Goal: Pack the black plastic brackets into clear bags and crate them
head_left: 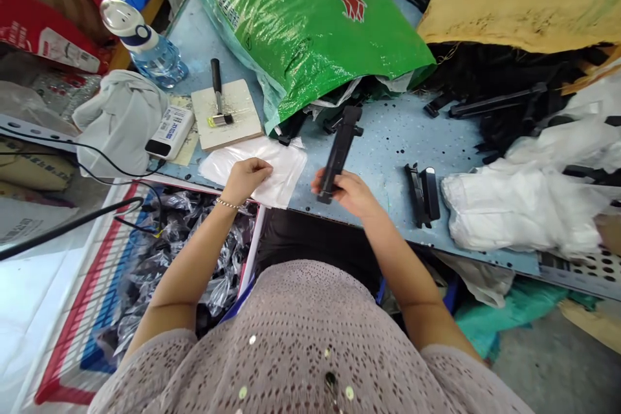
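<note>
Black bar [341, 142] slants away rightward; right grip [353, 193] clasps near end, left grip [246, 179] unclear.

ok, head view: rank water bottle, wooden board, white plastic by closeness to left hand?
1. White plastic: under the left hand's fingers.
2. Wooden board: beyond the hand, slightly left.
3. Water bottle: farthest, back left.

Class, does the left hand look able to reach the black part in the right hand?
Probably yes: nothing blocks the left hand from the black part, whose far end juts beyond the right hand.
</note>
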A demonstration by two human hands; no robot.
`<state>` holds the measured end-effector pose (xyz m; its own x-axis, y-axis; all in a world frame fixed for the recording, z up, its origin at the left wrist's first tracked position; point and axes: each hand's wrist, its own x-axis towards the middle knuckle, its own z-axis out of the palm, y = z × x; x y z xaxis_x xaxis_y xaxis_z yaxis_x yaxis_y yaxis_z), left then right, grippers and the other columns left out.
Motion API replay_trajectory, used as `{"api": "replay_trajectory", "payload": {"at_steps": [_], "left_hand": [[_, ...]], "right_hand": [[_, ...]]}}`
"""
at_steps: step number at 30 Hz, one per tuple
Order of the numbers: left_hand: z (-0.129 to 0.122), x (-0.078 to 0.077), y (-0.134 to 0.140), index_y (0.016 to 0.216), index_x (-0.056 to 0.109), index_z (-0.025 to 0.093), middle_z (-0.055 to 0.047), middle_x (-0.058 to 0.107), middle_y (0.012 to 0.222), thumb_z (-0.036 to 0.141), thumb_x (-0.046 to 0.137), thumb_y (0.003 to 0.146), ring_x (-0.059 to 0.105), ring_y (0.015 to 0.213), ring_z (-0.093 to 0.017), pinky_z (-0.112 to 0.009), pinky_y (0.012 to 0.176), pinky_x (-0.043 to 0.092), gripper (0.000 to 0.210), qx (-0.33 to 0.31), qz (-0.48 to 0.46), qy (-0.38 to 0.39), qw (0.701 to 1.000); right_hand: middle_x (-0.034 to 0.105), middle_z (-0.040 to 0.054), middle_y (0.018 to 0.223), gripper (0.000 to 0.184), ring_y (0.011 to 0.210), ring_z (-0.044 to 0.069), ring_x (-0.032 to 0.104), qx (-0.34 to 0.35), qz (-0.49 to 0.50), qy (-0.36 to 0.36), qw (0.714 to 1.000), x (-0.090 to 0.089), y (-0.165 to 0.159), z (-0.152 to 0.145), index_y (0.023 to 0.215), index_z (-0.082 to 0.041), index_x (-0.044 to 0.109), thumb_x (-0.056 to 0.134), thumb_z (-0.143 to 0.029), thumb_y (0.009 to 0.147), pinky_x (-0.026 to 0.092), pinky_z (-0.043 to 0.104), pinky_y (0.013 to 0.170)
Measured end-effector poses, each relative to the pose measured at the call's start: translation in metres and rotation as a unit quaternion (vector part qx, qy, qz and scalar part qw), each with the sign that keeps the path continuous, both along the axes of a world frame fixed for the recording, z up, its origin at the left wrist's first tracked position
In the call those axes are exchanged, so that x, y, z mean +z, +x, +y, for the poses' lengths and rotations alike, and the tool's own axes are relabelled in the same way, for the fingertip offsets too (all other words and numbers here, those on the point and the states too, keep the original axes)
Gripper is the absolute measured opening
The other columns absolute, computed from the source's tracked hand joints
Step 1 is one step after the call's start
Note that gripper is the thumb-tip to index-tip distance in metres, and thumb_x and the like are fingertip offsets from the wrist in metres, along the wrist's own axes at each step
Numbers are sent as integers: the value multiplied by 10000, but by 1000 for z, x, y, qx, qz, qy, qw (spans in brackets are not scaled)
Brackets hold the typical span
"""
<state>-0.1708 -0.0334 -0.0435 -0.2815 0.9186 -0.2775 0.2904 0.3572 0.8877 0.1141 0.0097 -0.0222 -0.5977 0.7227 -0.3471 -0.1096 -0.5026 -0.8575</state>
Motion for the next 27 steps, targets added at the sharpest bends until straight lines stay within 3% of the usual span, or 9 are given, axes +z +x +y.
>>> {"api": "replay_trajectory", "payload": {"at_steps": [2,5,9,11,13,15,19,23,27], "left_hand": [[-2,1,4,819,686,169,-16,710,730,255,748,717,621,642,-144,-259,619,494,147,0,13,25,1000],[-8,11,2,830,684,183,-70,752,848,156,620,793,698,804,-212,-362,791,581,79,-54,144,92,984],[-14,28,-14,1021,771,165,-158,755,1142,96,477,862,695,1087,-307,-505,1038,542,341,-116,383,155,903],[-13,31,-22,1203,743,151,-153,731,1260,103,477,860,692,1141,-294,-470,1047,558,437,-128,383,153,902],[-12,29,-27,1308,701,152,-136,705,1340,116,499,836,685,1190,-271,-430,1064,565,516,-156,333,149,918],[-14,25,-31,1368,668,154,-133,674,1398,128,513,818,658,1263,-270,-436,1110,545,572,-188,290,151,926],[-32,26,-33,1464,588,157,-151,605,1483,126,485,863,587,1381,-279,-484,1173,502,610,-172,281,180,927],[-53,33,-20,1518,530,164,-171,580,1500,130,450,954,600,1375,-270,-470,1157,529,571,-137,308,215,917],[-67,30,19,1580,450,197,-162,573,1523,54,405,971,568,1425,-260,-448,1179,526,628,-242,318,269,876]], "right_hand": [[763,87,1009,327,830,212,694,10,82,-45,996,-7,-42,-7,1024,-180,703,713,-427,810,589,351,738],[736,51,923,190,744,159,639,2,70,-72,995,-21,-85,-10,907,-184,682,717,-340,805,523,254,576],[678,-3,767,142,701,134,622,-1,27,-33,999,-31,-82,-16,884,-182,662,735,-292,829,525,236,608],[703,7,782,195,661,124,615,75,43,-25,996,-29,-65,-25,944,-173,671,752,-316,839,503,230,579],[748,44,823,283,613,122,611,161,64,-65,983,-24,-50,-34,1030,-166,675,751,-372,853,446,216,504],[768,74,808,334,545,118,584,195,75,-118,971,-22,-43,-41,1053,-157,679,722,-434,871,375,205,438],[756,92,727,294,481,95,493,193,112,-157,962,-31,-47,-42,915,-137,696,716,-420,838,297,197,407],[735,105,707,249,455,62,383,133,133,-198,962,-45,-52,-33,853,-125,661,728,-334,734,230,183,396],[690,78,688,254,476,87,408,79,62,-149,984,-39,-53,-36,868,-147,647,696,-391,813,249,204,410]]}}
